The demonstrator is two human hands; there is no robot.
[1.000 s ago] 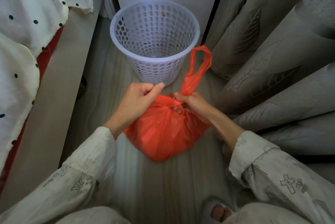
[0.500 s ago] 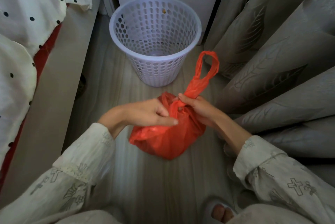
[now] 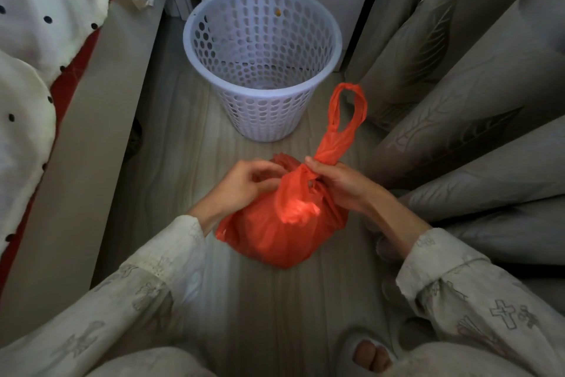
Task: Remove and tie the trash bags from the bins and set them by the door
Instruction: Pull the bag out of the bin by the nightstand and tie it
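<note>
- Curtain (image 3: 458, 101) folds fill the 2 to 4 o'clock side; bed with polka-dot sheet (image 3: 46, 25) runs along 9 to 11 o'clock.
- Floor (image 3: 260, 315) strip between them is where the work happens.
- White perforated bin (image 3: 263, 71) stands at 12 o'clock, no liner in it. Looks near empty; one small orange speck on the inner far wall, bottom too dim to read.
- Orange trash bag (image 3: 284, 233) sits on the floor at centre, just on the near side of the bin, not touching it. Bulged and rounded, so it holds something; contents hidden.
- Bag judgement: thin soft film, light, slippery, tears if yanked. Best hold is the twisted neck or a handle loop, not the belly.
- One handle loop (image 3: 348, 114) stands up toward 1 o'clock, free.
- Right hand (image 3: 339, 184) pinches the base of that loop at the neck, fingers curled round the film.
- Left hand (image 3: 247, 184) is at the neck from 9 o'clock, fingers curled; whether it grips the other handle I cannot tell, the view is blurred there.
- Knot looks part-formed, not cinched.
- A toe in a slipper (image 3: 367, 355) shows at 5 o'clock.
</note>
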